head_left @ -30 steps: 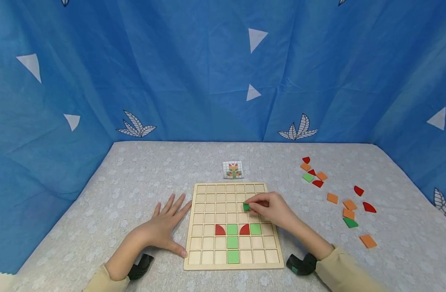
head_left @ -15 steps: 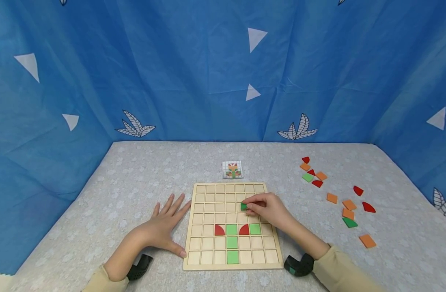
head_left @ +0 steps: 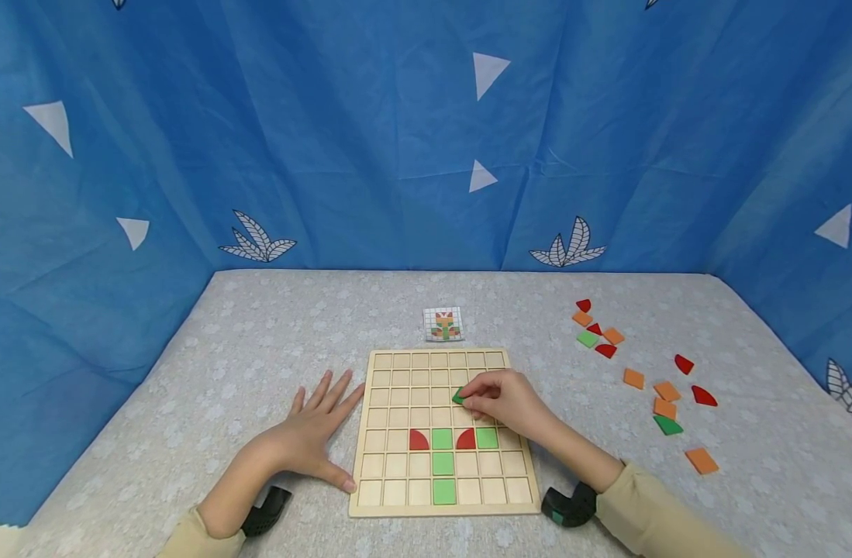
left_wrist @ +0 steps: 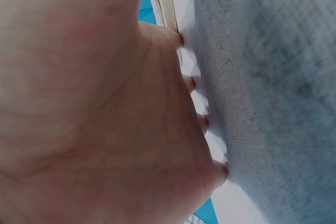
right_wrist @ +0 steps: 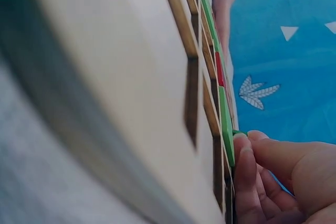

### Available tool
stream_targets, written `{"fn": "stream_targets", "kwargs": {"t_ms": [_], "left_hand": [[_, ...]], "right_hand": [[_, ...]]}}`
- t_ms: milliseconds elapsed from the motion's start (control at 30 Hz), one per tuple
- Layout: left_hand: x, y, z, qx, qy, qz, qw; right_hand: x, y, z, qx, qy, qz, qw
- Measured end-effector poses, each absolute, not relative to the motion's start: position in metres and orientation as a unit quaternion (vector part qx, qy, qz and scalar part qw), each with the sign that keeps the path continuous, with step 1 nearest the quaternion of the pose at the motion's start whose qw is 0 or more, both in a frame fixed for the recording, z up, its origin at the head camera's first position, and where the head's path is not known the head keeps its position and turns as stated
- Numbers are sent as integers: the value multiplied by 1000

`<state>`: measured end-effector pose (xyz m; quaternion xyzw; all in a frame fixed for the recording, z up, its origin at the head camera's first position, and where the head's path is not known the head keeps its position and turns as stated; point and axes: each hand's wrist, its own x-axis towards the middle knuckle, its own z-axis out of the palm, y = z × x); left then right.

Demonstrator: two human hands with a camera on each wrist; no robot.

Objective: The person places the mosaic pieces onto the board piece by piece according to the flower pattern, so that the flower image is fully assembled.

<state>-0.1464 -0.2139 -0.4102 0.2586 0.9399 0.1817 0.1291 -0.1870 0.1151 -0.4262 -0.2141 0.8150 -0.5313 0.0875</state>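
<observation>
I have the right hand [head_left: 507,399] above the right-hand part of the wooden grid board [head_left: 445,511], its grip pinching the dark green piece [head_left: 457,396] between thumb and forefinger. That piece sits tilted at about the third row from the board's far edge, just right of the middle column; from my views I can't tell if it touches the wood. My left hand [head_left: 312,436] keeps its grip spread on the bench [head_left: 272,333], with the thumb tip at the board's left edge near its near-left corner and the index fingertip farther up that edge. Below the pinched piece, two red quarter-rounds [head_left: 419,439] and four light green squares [head_left: 443,439] fill cells toward the board's near edge, three of the squares stacked down the middle column. Beyond the board's far edge I see a small pattern card [head_left: 443,324]. Toward the bench's right edge lie loose orange squares [head_left: 701,461], red pieces [head_left: 704,395], one light green tile [head_left: 588,339] and another dark green tile [head_left: 668,425]. A blue curtain [head_left: 328,116] hangs along the bench's far edge.
</observation>
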Motion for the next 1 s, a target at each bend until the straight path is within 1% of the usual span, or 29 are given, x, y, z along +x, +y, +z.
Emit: {"fn": "stream_targets", "kwargs": {"t_ms": [233,633,1000], "left_hand": [[-147,-214,-411,258,940,181,129],[-146,-215,-413,259,939,183,131],[-146,-214,-413,262,940,180,124]], "right_hand": [[-188,114,-427,-233,837,-492,59],[-180,110,-427,-212,838,-500,41],[-181,105,-427,-196,853,-484,21]]}}
